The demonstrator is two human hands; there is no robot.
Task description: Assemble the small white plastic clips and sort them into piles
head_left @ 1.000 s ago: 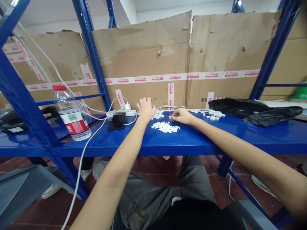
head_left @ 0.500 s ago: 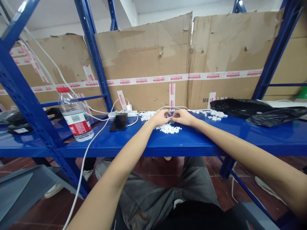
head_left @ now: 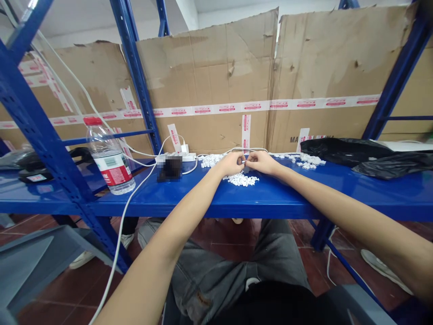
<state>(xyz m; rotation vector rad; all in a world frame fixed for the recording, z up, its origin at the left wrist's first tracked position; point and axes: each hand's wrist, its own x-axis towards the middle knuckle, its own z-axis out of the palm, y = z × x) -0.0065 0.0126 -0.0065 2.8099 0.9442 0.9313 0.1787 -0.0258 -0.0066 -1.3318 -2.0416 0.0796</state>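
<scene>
Small white piece sits between the fingertips of both hands, above the near part of the blue shelf and just behind a loose heap of white pieces. The left hand is curled, its thumb and finger closed on one side of the piece; the right hand pinches it from the other side. Because the piece is so tiny and partly covered by fingers, I cannot tell its shape, or whether it is one part or two pressed together.

The step in hand looks to be close two-handed work on this single piece. As I judge it, the next move calls for steady fingertips and small, matched pressure from both sides, since something so little could slip out and drop into the heap below.

A second cluster of white pieces lies beyond the left wrist, and a third group lies on the right, near the black plastic bag, well apart from the pinching fingers
</scene>
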